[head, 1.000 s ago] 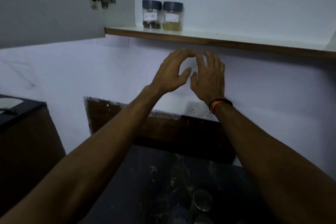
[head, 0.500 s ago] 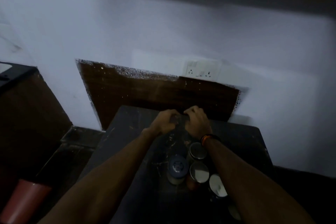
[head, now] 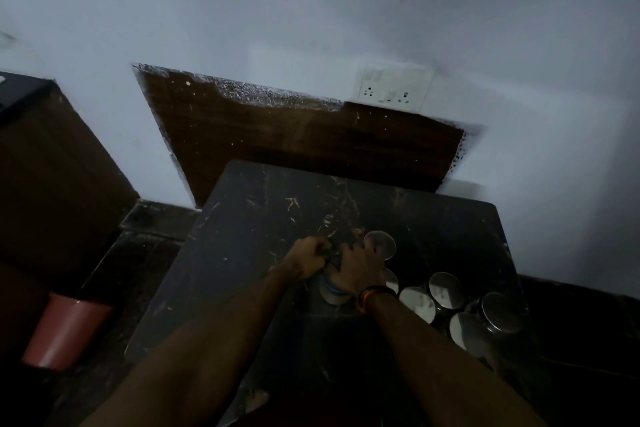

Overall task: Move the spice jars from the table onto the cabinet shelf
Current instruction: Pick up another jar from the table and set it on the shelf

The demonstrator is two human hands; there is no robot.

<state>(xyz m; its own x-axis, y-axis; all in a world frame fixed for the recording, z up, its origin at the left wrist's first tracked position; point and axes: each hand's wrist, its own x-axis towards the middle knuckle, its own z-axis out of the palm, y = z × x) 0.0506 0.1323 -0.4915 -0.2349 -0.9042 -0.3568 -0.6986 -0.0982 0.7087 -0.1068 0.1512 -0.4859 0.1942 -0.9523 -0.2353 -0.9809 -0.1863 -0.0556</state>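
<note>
On the dark table [head: 263, 253] stands a spice jar [head: 331, 292] with a pale body and blue rim. My left hand [head: 309, 259] and my right hand [head: 360, 270] are both wrapped around its top from either side. Several other jars with shiny round lids [head: 445, 289] cluster on the table to the right of my right wrist, and one more lid [head: 381, 244] shows just beyond my right hand. The cabinet shelf is out of view.
A dark wooden panel [head: 294, 139] and a white wall socket [head: 394, 87] are on the wall behind the table. A brown cabinet [head: 48, 163] stands at the left. A reddish bucket [head: 65, 333] sits on the floor at lower left.
My view dropped from the shelf to the table. Both hands came down from below the shelf and closed around a jar on the table, nearer to me than half a second ago.
</note>
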